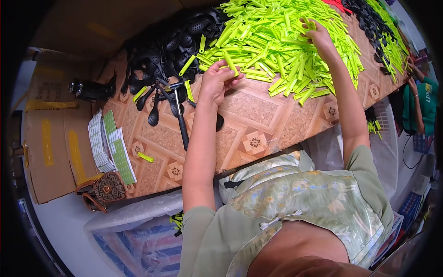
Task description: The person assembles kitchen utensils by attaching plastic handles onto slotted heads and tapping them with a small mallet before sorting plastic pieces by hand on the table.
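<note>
My left hand [220, 82] is closed on a lime-green plastic handle [230, 63], pinched between thumb and fingers above the table's near side. Farther off to the right, my right hand [319, 38] reaches over a big heap of the same green handles [263, 41]. Its fingers are closed around a green handle [308, 24] at the heap. Beside my left forearm lies a hammer [181, 117] with a metal head and dark grip. Black slotted spoon heads [154, 113] spread out to the left of it, joining a larger black pile [154, 60].
The patterned table [249, 115] carries printed label sheets [110, 143] and a stray green piece [146, 157] on the left. A black bottle-like object [92, 89], a cardboard box [55, 134] and a brown patterned bag [106, 189] are there too. Another person [420, 101] works at far right.
</note>
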Demonstrator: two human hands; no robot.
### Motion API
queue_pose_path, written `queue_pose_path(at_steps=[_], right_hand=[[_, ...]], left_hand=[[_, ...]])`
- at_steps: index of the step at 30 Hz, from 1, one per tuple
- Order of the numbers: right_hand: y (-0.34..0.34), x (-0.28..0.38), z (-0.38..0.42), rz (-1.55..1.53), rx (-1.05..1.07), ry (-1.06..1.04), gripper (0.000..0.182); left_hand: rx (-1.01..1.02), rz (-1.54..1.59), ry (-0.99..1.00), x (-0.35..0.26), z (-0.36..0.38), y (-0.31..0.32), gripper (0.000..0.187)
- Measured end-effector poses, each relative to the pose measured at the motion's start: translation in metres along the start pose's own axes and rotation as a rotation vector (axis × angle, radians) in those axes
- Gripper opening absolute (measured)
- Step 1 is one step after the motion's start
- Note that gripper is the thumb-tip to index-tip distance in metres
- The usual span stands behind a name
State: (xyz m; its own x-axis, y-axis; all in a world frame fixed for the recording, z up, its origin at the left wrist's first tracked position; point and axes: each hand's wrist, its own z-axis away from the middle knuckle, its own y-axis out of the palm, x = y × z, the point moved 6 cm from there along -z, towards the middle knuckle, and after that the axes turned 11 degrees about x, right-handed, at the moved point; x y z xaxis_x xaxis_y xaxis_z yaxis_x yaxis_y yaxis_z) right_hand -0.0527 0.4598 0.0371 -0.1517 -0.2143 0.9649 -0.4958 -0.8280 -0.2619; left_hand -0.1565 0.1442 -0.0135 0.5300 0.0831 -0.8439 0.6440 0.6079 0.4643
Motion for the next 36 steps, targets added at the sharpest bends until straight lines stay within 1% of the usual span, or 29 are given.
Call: queue_pose_path(at_steps=[1,4,5,8,10,12,13,14,16,17,20,23,26,28,29,30,32,33,36], right_hand=[[-0.003,-0.002,0.000,-0.077,-0.040,0.047,0.040],[-0.012,-0.015,-0.008,-0.176,0.002,0.103,0.039],[-0.014,-0.019,-0.011,-0.149,0.026,0.112,0.041],[0.008,0.019,0.018,0.206,0.005,0.145,0.040],[0.001,0.015,0.006,0.443,-0.007,-0.020,0.048],[-0.006,0.014,-0.002,0.626,0.026,-0.087,0.052],[-0.010,0.008,-0.008,0.646,0.002,-0.158,0.051],[-0.015,0.001,-0.012,0.740,-0.069,-0.188,0.050],[-0.016,0.007,-0.009,0.925,-0.211,-0.241,0.047],[-0.017,0.005,-0.009,0.943,-0.228,-0.210,0.046],[-0.008,0.027,0.005,1.140,-0.359,-0.261,0.045],[0.009,0.038,0.013,0.831,-0.242,-0.458,0.042],[0.065,0.044,0.022,0.647,0.041,-0.329,0.037],[0.095,0.050,0.012,0.753,0.106,-0.376,0.034],[0.109,0.053,0.004,0.756,0.135,-0.397,0.034],[0.122,0.055,-0.007,0.758,0.165,-0.422,0.034],[0.146,0.051,-0.030,0.783,0.194,-0.585,0.035],[0.156,0.042,-0.045,0.826,0.215,-0.609,0.033],[0.161,0.043,-0.059,1.048,0.350,-0.458,0.028]], left_hand=[[-0.013,-0.022,0.012,-0.001,0.002,0.002,0.033],[-0.013,-0.057,0.030,-0.002,0.005,0.006,0.034],[-0.008,-0.063,0.032,-0.001,0.007,0.007,0.035],[-0.002,-0.050,0.012,0.000,0.012,0.014,0.036],[0.001,-0.041,0.009,0.002,0.014,0.018,0.031],[0.002,-0.019,0.007,0.002,0.015,0.023,0.027],[0.016,-0.034,0.025,0.005,0.013,0.022,0.025],[-0.006,-0.067,0.019,0.007,0.014,0.022,0.024],[-0.053,-0.132,0.003,0.010,0.016,0.023,0.022],[-0.062,-0.201,0.003,0.014,0.015,0.019,0.025],[-0.080,-0.296,0.019,0.017,0.018,0.021,0.022],[-0.104,-0.458,0.080,0.023,0.017,0.016,0.016],[-0.130,-0.462,0.023,0.024,0.020,0.016,0.023],[-0.190,-0.546,0.026,0.023,0.020,0.012,0.024],[-0.221,-0.588,0.027,0.021,0.020,0.010,0.025],[-0.283,-0.535,0.005,0.021,0.021,0.006,0.024],[-0.409,-0.427,-0.041,0.018,0.024,-0.004,0.022],[-0.408,-0.506,0.064,0.017,0.019,-0.017,0.024],[-0.512,-0.908,0.190,0.001,0.020,-0.036,0.026]])
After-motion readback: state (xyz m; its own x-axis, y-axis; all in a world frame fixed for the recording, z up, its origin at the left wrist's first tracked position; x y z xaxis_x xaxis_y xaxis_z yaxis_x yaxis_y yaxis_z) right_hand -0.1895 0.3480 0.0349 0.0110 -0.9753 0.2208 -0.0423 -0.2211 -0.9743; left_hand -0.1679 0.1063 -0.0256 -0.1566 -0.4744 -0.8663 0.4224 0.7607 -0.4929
